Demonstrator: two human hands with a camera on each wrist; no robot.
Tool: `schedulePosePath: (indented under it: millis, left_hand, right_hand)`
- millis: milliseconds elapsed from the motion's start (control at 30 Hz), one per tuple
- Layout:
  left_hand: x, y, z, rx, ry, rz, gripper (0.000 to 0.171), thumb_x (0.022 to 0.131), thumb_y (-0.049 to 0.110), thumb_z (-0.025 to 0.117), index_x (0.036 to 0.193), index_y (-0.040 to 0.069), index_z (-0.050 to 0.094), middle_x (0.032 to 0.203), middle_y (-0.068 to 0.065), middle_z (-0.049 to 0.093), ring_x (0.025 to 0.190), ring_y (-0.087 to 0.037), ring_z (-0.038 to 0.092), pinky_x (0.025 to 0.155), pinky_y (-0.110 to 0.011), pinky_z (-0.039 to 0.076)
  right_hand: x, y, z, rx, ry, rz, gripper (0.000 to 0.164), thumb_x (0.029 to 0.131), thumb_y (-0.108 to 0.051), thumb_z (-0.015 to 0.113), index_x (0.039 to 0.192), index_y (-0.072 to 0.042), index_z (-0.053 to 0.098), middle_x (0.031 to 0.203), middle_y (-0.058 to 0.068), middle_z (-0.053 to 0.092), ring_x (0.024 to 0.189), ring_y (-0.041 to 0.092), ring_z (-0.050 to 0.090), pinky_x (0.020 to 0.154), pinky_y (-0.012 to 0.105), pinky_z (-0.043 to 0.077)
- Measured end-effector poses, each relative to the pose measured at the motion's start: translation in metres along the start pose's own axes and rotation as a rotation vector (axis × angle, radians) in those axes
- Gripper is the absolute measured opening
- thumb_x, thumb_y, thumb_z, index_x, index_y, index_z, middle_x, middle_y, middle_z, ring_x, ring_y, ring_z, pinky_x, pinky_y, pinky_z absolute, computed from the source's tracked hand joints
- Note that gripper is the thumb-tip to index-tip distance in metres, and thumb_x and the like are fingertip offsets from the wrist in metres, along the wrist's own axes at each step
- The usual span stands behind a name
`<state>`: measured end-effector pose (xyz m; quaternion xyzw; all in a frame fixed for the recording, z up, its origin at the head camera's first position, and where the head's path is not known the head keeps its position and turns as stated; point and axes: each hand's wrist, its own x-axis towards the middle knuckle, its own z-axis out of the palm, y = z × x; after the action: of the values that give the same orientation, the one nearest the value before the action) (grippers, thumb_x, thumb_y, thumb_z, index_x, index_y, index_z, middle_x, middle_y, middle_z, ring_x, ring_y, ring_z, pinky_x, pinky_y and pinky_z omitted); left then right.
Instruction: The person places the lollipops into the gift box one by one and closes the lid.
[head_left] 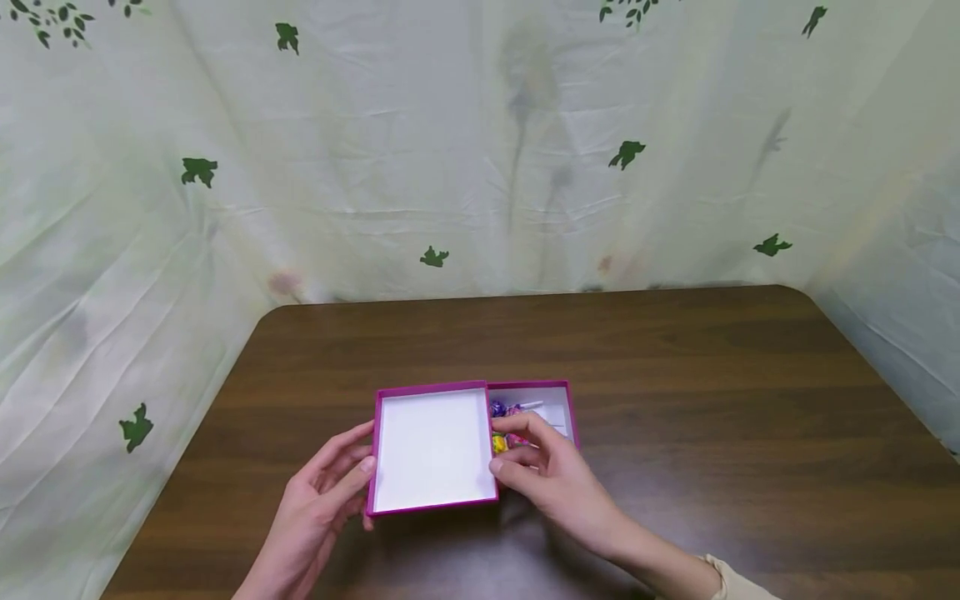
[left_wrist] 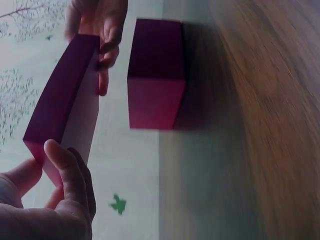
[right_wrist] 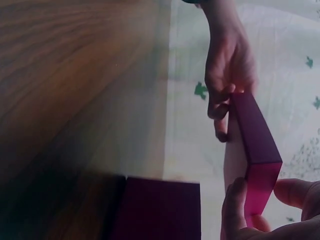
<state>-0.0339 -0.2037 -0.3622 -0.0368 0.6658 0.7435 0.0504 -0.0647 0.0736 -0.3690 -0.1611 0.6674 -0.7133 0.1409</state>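
Note:
A shallow magenta box lid point(head_left: 435, 450), its white inside facing up, is held between both hands. On its left side the left hand point(head_left: 315, 500) grips the edge with thumb and fingers. At the opposite edge, the right hand point(head_left: 555, 475) pinches the lid. Below it stands a magenta box point(left_wrist: 156, 75) on the table, and both wrist views show the lid raised apart from it. Inside the box's uncovered right part lie wrapped lollipops point(head_left: 499, 443) with white sticks. The lid and right hand hide the rest of the contents.
The brown wooden table point(head_left: 712, 417) has rounded far corners. Pale cloth point(head_left: 450, 150) with green leaf and bird-like shapes hangs behind it and along both sides. A light sleeve point(head_left: 723, 575) covers the right forearm near the bottom edge.

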Motion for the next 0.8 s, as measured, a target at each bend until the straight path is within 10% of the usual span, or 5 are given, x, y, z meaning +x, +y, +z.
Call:
schedulePosePath:
  millis: [533, 800]
  left_hand:
    - [0.026, 0.006, 0.052, -0.112, -0.046, -0.08, 0.05, 0.094, 0.011, 0.067, 0.14, 0.015, 0.049, 0.113, -0.015, 0.061, 0.085, -0.023, 0.059, 0.065, -0.027, 0.048]
    - [0.042, 0.01, 0.068, -0.132, -0.106, -0.118, 0.042, 0.095, 0.011, 0.065, 0.131, -0.007, 0.053, 0.117, -0.019, 0.064, 0.098, -0.024, 0.063, 0.085, -0.031, 0.049]
  right_hand:
    - [-0.014, -0.011, -0.046, -0.008, 0.184, -0.018, 0.045, 0.088, -0.011, 0.075, 0.13, -0.006, 0.059, 0.124, 0.014, 0.063, 0.101, 0.029, 0.067, 0.081, 0.038, 0.055]
    - [-0.013, -0.021, -0.067, -0.106, 0.223, -0.052, 0.053, 0.087, -0.012, 0.076, 0.137, -0.01, 0.058, 0.123, 0.01, 0.065, 0.102, 0.025, 0.065, 0.084, 0.035, 0.054]
